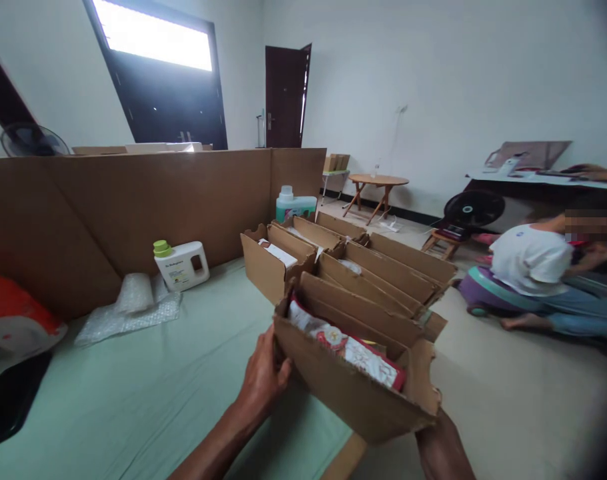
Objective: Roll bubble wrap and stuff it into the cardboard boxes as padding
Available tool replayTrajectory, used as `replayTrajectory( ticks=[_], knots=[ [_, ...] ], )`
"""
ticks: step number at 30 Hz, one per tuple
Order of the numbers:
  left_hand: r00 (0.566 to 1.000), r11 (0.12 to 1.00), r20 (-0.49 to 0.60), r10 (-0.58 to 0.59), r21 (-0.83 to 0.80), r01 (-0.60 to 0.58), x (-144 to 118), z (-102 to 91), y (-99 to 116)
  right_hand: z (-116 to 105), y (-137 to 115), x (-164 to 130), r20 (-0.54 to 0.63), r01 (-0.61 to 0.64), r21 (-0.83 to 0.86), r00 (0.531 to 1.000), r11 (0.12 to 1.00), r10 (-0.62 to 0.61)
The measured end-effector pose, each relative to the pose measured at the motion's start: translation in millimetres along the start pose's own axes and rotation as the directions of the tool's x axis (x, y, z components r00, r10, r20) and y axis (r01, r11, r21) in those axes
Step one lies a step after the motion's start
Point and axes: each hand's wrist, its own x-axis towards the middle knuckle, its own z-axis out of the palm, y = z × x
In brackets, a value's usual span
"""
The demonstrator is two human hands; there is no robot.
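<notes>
An open-topped cardboard box (353, 393) is tilted in front of me, held between my two hands. My left hand (266, 370) grips its left end, thumb on the near wall. At its right end my right hand (441, 437) supports the lower corner, its fingers mostly hidden by the cardboard. Inside the box lies a white and red printed packet (348, 350). Just behind stand several more open cardboard boxes (378, 280), close together. One holds a white item (278, 253).
On the green sheet (198, 373) are a white jug with a green cap (183, 267), bubble wrap (133, 303) and a black object (16, 397). A teal bottle (296, 205) stands behind the boxes. A cardboard wall (183, 207) runs behind. A person (533, 260) sits low at right near a fan (471, 210).
</notes>
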Motion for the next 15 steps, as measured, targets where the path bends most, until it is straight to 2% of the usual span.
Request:
replayTrajectory(
  ticks=[3,7,11,13,15],
  knots=[
    [0.997,0.985,-0.041,0.070,-0.156,-0.076,19,37.4,8,-6,3,-16,-0.051,-0.086,-0.054,0.995,0.995,0.083],
    [0.982,0.947,-0.027,0.188,-0.262,-0.188,18,66.4,-2,8,12,-33,0.019,-0.049,-0.051,0.999,0.997,0.050],
    [0.969,0.935,0.053,0.242,-0.280,-0.218,17,69.9,-12,22,31,-27,0.024,0.038,0.008,0.999,0.999,-0.039],
    [0.969,0.950,0.072,0.236,-0.229,-0.214,11,62.2,-19,15,30,-19,0.024,0.085,-0.073,0.996,0.994,-0.083],
    [0.974,0.969,0.047,0.220,-0.126,-0.213,-2,47.5,-31,-1,12,-9,0.007,0.157,-0.221,0.987,0.962,-0.159]
  ],
)
